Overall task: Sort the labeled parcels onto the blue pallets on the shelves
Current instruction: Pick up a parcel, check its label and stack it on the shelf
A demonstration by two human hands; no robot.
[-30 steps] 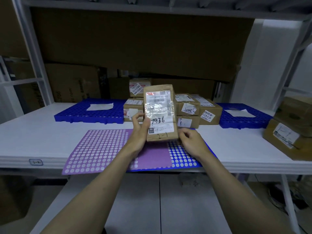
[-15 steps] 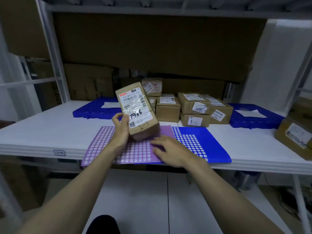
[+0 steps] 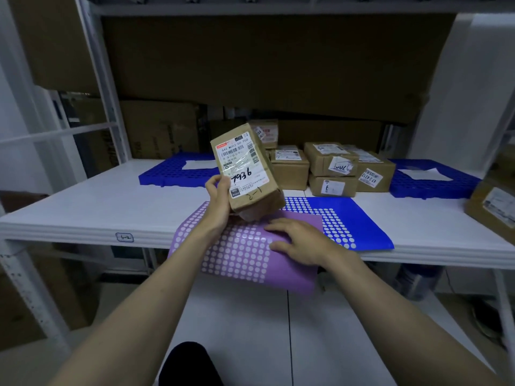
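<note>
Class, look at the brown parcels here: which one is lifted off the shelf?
The parcel marked 7936, gripped by the left hand and tilted. The other parcels rest stacked on the shelf behind.

dim overall | bluish cast | wide-angle bending at edges | soft focus

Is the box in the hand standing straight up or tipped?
Tipped. The box leans left in the left hand, above the shelf.
</note>
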